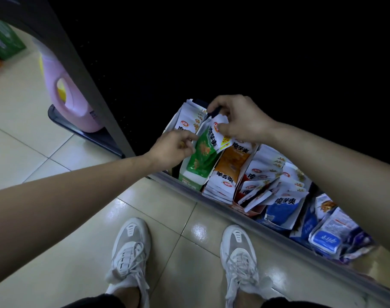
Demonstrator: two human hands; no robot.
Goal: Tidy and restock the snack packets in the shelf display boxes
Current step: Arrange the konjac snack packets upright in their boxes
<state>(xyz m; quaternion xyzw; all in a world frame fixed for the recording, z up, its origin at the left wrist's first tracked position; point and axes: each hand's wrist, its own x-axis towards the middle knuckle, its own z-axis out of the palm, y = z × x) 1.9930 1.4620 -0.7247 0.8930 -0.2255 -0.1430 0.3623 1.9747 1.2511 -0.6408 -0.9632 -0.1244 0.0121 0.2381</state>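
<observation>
Shelf (276,237) low, runs diagonally from centre to lower right. Boxes in row along its front edge: box 1 (190,181) leftmost, box 2 (221,185) touching its right side, box 3 (251,208) and box 4 (278,216) further right, loose packs (325,238) at far right end. Packet (204,154) tilted in front part of box 1, stack (185,121) behind it. Left grip (174,150) on packet's left edge, right grip (238,121) on its top. Panel (85,70) left of shelf. Jug (71,90) left of panel, on tray (62,121). Shoes (131,247) on floor (34,141) before shelf.
</observation>
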